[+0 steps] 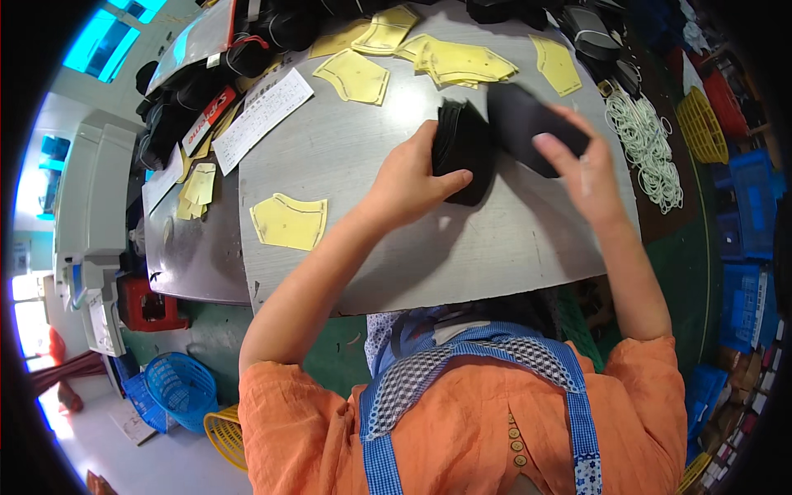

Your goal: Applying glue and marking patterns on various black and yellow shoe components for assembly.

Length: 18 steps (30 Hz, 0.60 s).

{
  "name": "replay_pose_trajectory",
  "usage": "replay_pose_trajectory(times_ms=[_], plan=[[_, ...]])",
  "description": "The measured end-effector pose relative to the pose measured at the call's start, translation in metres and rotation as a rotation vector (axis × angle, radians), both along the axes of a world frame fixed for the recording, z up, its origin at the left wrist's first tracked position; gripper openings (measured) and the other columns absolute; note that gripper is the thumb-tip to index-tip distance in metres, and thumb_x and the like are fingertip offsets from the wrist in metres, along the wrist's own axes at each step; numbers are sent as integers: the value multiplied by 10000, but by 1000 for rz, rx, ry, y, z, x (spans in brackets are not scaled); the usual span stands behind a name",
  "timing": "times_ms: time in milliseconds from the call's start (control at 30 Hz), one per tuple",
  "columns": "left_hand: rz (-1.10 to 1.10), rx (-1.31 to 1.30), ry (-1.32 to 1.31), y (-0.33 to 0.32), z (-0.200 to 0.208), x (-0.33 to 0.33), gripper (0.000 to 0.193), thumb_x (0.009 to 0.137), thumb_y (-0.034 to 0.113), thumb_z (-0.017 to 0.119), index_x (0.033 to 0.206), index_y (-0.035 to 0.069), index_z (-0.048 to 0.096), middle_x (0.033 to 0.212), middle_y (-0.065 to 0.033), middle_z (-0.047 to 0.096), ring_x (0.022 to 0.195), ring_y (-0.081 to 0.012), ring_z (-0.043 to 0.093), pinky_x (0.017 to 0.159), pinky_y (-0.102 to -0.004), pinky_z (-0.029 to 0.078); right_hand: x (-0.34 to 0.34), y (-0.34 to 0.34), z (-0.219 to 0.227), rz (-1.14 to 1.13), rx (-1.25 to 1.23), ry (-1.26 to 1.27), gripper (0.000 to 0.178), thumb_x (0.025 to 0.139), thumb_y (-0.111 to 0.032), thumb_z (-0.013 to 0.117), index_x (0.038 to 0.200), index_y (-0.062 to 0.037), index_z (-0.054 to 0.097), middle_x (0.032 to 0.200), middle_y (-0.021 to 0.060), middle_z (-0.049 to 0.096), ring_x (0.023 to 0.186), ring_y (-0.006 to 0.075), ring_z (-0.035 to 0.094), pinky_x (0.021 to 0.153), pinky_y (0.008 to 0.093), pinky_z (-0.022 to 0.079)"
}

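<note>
My left hand [417,176] is closed around a thick stack of black cut pieces [469,157], held on edge over the grey table [371,272]. Its thumb lies across the near face of the stack. Just to the right, my right hand [584,165] grips a flat black cut piece [528,130] with rounded edges, thumb on top and fingers behind. That piece is slightly blurred, and whether it is one layer or several I cannot tell. Its left edge comes close to the stack. Yellow pattern pieces [466,63] lie beyond both hands, and one yellow pattern piece [289,221] rests left of my left forearm.
At the far left are a written paper sheet [262,121], a red-and-white box [209,120] and black bundles [268,33]. A pile of pale elastic bands [643,148] and a tied black bundle [591,35] sit at the right. Blue baskets [180,391] stand on the floor.
</note>
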<state>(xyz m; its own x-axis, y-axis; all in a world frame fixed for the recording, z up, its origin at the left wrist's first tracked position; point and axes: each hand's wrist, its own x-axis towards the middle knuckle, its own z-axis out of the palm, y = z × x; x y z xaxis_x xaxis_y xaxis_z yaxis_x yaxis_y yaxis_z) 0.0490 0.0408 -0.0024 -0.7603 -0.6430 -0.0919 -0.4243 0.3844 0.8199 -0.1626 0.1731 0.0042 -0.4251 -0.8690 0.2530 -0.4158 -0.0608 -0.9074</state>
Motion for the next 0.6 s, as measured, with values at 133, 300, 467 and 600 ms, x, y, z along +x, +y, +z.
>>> replay_pose_trajectory(times_ms=[133, 300, 467, 600], plan=[[-155, 232, 37, -43, 13, 22, 655, 788, 199, 769, 1317, -53, 476, 1164, -175, 622, 1045, -213, 593, 928, -319, 479, -42, 11, -1, -46, 132, -478, 436, 887, -217, 733, 1209, 43, 597, 1064, 87, 668, 934, 139, 633, 850, 281, 513], [-203, -151, -269, -86, 29, 49, 623, 829, 213, 731, 1386, 54, 502, 1245, -117, 615, 1143, -234, 583, 974, -348, 464, -62, 9, -15, -134, 265, 311, 488, 850, -229, 750, 1260, -21, 585, 1107, 119, 672, 1024, 233, 629, 926, 339, 482], [-133, -240, -105, -107, 34, 47, 536, 844, 258, 756, 1331, 121, 578, 1231, -53, 644, 1175, -212, 592, 942, -356, 480, -70, -43, 14, 15, 27, 504, 418, 884, -205, 694, 1268, -66, 604, 1164, 137, 668, 1087, 282, 617, 987, 375, 452], [-93, -422, -34, -117, 19, 1, 298, 877, 119, 697, 1169, 72, 659, 1171, -95, 666, 1099, -260, 633, 925, -358, 495, -59, -115, 2, 325, 94, 709, 371, 910, -209, 652, 1250, -66, 609, 1054, 159, 672, 971, 340, 629, 914, 415, 479]])
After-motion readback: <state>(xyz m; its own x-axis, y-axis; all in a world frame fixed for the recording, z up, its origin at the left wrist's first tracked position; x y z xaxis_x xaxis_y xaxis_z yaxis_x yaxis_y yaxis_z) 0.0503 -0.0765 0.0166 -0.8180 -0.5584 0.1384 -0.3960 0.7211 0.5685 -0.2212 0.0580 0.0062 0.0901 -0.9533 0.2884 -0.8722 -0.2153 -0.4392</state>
